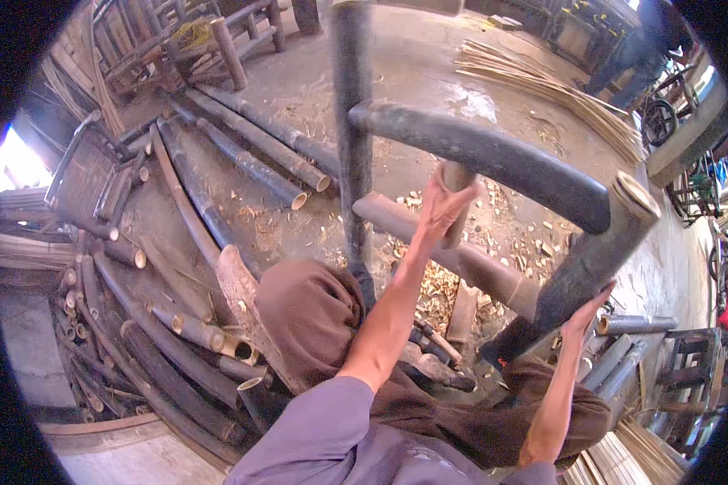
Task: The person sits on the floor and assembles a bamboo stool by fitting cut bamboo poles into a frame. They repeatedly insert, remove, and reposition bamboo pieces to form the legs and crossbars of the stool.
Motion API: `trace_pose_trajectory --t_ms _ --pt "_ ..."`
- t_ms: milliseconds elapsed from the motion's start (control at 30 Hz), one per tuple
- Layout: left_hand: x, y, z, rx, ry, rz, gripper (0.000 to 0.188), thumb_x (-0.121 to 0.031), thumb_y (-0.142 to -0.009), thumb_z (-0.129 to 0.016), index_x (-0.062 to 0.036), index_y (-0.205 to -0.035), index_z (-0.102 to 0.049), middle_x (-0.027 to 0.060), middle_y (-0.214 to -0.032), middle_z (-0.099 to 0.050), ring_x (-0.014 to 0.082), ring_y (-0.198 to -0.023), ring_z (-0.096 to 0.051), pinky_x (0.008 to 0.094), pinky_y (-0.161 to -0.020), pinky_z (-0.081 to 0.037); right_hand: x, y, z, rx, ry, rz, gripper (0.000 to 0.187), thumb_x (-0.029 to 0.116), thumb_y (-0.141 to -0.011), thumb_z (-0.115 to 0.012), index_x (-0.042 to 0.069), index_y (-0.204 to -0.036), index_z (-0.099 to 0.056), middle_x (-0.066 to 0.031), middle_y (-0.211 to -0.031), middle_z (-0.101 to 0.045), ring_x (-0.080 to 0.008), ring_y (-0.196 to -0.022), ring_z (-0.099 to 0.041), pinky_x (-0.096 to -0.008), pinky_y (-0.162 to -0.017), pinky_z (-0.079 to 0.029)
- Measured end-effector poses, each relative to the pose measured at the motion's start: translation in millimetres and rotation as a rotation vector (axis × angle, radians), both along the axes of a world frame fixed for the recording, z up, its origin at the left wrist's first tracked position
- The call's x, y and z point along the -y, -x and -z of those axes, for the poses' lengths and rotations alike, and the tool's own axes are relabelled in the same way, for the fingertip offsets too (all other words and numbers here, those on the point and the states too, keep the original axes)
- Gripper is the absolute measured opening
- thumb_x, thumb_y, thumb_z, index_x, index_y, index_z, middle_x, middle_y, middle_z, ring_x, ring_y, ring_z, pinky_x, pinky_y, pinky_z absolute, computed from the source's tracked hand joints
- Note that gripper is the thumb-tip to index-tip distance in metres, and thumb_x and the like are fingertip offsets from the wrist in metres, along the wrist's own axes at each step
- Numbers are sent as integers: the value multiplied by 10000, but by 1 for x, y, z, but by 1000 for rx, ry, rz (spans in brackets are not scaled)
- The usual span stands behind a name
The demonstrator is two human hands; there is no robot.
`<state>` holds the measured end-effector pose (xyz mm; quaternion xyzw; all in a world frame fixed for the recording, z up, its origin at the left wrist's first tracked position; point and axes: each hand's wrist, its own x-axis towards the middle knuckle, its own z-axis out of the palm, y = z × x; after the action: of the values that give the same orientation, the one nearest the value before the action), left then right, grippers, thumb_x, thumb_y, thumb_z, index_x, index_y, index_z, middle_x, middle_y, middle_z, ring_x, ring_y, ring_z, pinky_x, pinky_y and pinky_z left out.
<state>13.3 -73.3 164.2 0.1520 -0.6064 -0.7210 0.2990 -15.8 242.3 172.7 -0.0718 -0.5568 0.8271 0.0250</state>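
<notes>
In front of me stands a dark bamboo frame. Its upright post is on the left, and a thick bamboo post leans on the right. A curved black rail joins them at the top, with a brownish lower rail beneath. My left hand is wrapped round a short bamboo strut between the two rails. Lower down, my right hand grips the outer side of the thick post; some of its fingers are hidden behind it.
Wood chips cover the floor under the frame. Bamboo poles lie to the left, with more piled nearer. Split strips lie at the far right, near another person. Brown cloth covers my knees.
</notes>
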Motion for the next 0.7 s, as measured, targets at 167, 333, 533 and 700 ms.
trace_pose_trajectory --t_ms 167,333,533,700 --pt "-10 -12 12 -5 209 54 637 -261 -616 -733 11 -1168 -567 167 -999 -677 272 -828 -665 371 -736 -537 -24 -34 52 -128 -90 174 686 577 -986 -292 99 -1479 -285 -103 -1440 -418 -298 -1298 -427 -455 -1098 -324" --pt "-21 -15 -54 -10 331 63 645 -271 -613 -744 -7 -1175 -569 179 -832 -689 274 -779 -683 375 -736 -529 -21 -35 42 -214 5 290 583 502 -985 -314 86 -1373 -443 -111 -1302 -540 -302 -1173 -547 -462 -1022 -420" --pt "21 -20 -60 -156 288 -19 648 -270 -618 -771 8 -1168 -573 161 -948 -694 269 -809 -679 380 -765 -541 18 -15 50 -40 286 74 647 516 -943 -317 44 -1365 -447 -152 -1301 -544 -365 -1178 -538 -516 -1007 -429" --pt "61 -41 55 -93 85 -209 674 -198 -624 -810 1 -1212 -546 113 -1095 -655 228 -976 -638 350 -880 -515 16 -7 139 -630 -942 120 512 362 -945 -424 33 -1337 -439 -126 -1294 -525 -301 -1168 -528 -453 -1021 -423"
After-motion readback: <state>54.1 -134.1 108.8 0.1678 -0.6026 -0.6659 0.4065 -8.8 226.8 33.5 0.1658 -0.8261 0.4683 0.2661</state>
